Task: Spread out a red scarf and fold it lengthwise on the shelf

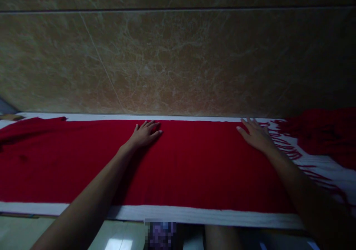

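Note:
A long red scarf [189,164] lies spread out on a white-covered board [172,212]. My left hand [145,133] rests on the scarf's far edge, left of the middle, fingers spread. Farther right, my right hand [256,133] lies with spread fingers at the far edge, close to the fringed end. Loose red fringe [289,150] trails over the white cover beside and beyond my right hand. Toward the left end the scarf has some wrinkles and a raised fold. Neither hand grips anything.
A marbled tile wall [172,64] stands right behind the board. At the right is a heap of red fabric [330,135] with fringe. A small wooden piece [11,117] sits at the far left. Shiny floor [122,235] shows below the board's near edge.

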### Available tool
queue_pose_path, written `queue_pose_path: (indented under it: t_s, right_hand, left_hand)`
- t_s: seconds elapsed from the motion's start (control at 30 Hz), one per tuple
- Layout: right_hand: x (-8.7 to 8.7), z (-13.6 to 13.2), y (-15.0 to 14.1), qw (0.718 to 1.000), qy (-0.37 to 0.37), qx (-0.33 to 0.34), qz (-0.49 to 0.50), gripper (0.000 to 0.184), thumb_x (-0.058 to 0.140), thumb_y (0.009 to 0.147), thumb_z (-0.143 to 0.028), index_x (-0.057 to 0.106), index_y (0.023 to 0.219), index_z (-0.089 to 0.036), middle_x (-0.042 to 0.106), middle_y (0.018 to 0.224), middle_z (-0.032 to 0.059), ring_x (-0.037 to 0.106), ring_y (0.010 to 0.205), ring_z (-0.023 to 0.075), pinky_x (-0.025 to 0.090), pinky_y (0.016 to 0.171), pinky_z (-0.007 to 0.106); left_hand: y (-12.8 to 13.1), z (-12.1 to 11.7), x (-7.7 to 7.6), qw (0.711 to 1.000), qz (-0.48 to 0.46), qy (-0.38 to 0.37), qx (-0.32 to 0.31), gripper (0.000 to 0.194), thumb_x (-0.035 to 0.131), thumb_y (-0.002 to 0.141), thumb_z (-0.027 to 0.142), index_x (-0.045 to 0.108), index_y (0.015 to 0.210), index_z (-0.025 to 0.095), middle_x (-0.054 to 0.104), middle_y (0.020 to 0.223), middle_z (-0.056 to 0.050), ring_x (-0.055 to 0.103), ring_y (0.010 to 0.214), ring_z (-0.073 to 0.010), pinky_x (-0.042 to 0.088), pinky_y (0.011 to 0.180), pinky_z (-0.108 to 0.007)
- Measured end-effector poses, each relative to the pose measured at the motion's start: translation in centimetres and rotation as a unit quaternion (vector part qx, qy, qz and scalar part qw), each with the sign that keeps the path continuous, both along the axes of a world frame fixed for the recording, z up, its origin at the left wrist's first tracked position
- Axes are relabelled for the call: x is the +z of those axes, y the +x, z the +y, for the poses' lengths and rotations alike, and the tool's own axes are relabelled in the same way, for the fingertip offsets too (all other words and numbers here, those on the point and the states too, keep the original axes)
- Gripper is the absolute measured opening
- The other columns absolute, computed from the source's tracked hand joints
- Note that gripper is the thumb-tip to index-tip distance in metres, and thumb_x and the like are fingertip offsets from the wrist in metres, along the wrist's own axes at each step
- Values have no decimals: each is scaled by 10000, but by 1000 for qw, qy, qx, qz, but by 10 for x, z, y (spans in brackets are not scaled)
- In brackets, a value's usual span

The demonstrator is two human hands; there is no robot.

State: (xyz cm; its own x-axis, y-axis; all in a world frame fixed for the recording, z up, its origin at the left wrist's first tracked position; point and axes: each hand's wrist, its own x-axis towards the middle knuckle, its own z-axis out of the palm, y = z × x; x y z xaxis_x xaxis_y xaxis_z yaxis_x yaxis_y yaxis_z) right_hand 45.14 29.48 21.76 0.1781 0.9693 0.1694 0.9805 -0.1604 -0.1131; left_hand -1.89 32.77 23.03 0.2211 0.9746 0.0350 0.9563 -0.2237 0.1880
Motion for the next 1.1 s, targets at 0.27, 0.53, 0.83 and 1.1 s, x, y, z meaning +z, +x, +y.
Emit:
queue_pose_path:
  t_s: [0.27,0.53,0.83,1.1]
  right_hand:
    - [4,-1,4,1000,3,-3,13,654,322,1051,-496,452,1568,-118,335,1671,193,288,1558,362,229,1233,684]
    - [-3,3,12,999,22,-1,42,619,308,1062,-477,442,1577,-160,353,1666,184,274,1562,360,185,1243,675]
    - [6,-4,6,998,-44,-16,36,605,319,1084,-482,426,1588,-164,333,1680,154,263,1573,317,143,1266,640]
    - [7,-7,7,999,-34,-13,38,561,325,1083,-531,456,1560,-267,371,1665,114,324,1545,308,194,1250,621]
  left_hand:
    - [-1,2,1,1000,8,14,-8,660,393,998,634,496,1547,284,390,1681,-97,314,1561,-362,248,1219,-696]
    - [1,0,4,1000,14,20,-8,667,396,981,624,516,1539,279,424,1662,-96,343,1544,-384,276,1204,-708]
    - [-4,6,-1,1000,20,4,-14,780,315,953,662,471,1580,225,405,1667,-131,295,1565,-388,220,1222,-710]
    - [-6,9,-6,999,23,26,-21,759,312,943,650,491,1568,258,442,1647,-108,334,1545,-396,280,1194,-716]
